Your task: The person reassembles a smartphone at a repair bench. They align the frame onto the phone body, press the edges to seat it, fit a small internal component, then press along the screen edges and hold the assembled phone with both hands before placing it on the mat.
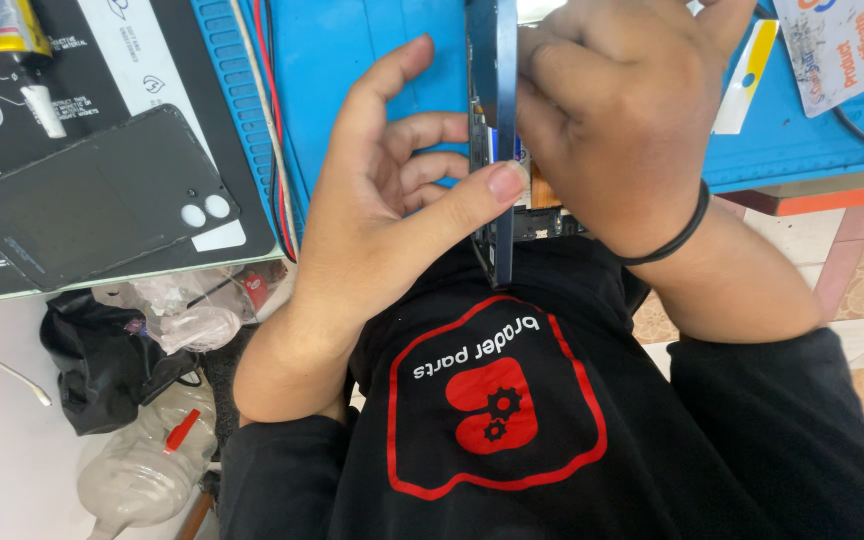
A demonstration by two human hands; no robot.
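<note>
The opened smartphone (495, 130), grasped edge-on by the right hand (612, 120), should stay steady while the unclenched left hand (392, 190) presses its thumb near the exposed lower board.

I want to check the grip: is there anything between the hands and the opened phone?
Nothing visible. The left hand presses its thumb directly against the edge of the opened phone, and the right hand wraps around it from the other side.

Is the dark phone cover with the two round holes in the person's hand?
No, the dark back cover lies on the bench, apart from the left hand and right hand.
</note>
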